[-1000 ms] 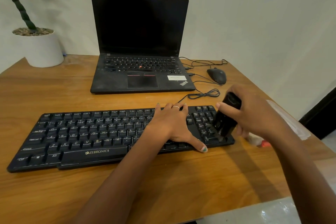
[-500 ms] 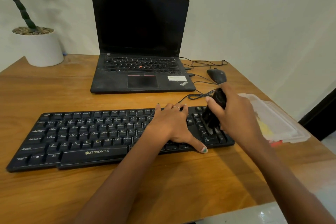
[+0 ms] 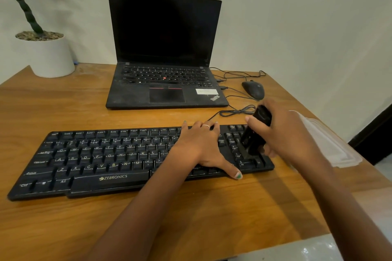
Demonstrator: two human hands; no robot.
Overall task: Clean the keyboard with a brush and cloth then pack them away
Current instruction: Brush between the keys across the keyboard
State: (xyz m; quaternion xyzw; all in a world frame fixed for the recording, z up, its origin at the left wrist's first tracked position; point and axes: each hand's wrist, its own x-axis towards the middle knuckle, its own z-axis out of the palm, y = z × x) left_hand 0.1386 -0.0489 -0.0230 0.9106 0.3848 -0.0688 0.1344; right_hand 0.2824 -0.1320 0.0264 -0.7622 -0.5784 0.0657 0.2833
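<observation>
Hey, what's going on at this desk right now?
A person is cleaning a black keyboard. The left hand rests flat on the keys, steadying it, while the right hand grips a black brush with its bristles down on the number pad. A clear plastic container sits beside the right hand.

**Hidden and cut off around the keyboard**

The left hand point(image 3: 201, 146) covers the keys of the keyboard point(image 3: 127, 159) just left of its number pad. The brush point(image 3: 255, 133) is blurred, its bristles indistinct over the number pad. The right hand point(image 3: 284, 133) hides part of the clear plastic container point(image 3: 331, 144) right of the keyboard. Behind the keyboard's left end, the plant point(image 3: 23, 4) is cropped by the frame edge.
</observation>
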